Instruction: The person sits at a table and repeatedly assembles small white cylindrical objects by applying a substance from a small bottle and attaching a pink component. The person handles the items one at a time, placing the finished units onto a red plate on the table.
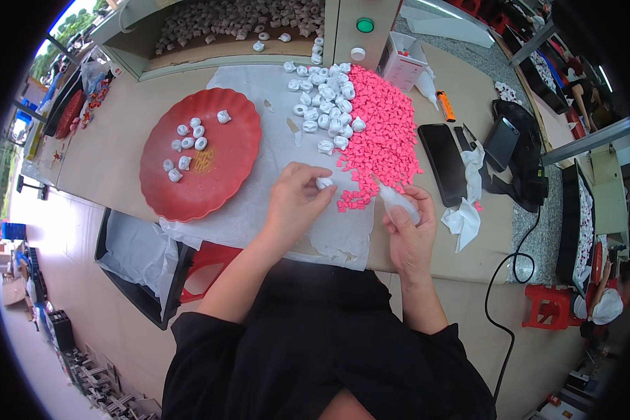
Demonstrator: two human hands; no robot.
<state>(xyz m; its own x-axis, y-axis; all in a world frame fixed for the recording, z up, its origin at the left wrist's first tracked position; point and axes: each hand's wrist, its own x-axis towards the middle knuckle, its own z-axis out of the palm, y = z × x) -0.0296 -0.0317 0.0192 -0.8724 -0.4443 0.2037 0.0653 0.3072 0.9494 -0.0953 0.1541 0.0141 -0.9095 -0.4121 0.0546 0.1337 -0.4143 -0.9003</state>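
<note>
Between the thumb and fingers of my left hand [295, 201] is a small white piece [323, 183], pinched over the white paper sheet [273, 133]. My right hand [409, 234] grips a white squeeze bottle [397, 204] whose narrow tip points up and to the left, at the near edge of a pile of small pink pieces [383, 119]. Left of that pile lie several small white rounded pieces [327, 96]. A red scalloped plate [164, 140] at the left carries several more white pieces [187, 143].
An open-fronted box [231, 58] full of pale pieces stands at the back. At the right lie a black phone [442, 162], crumpled tissue [463, 220], an orange lighter [446, 106] and a second squeeze bottle [428, 87]. A paper-lined black tray [141, 262] sits below the table's left edge.
</note>
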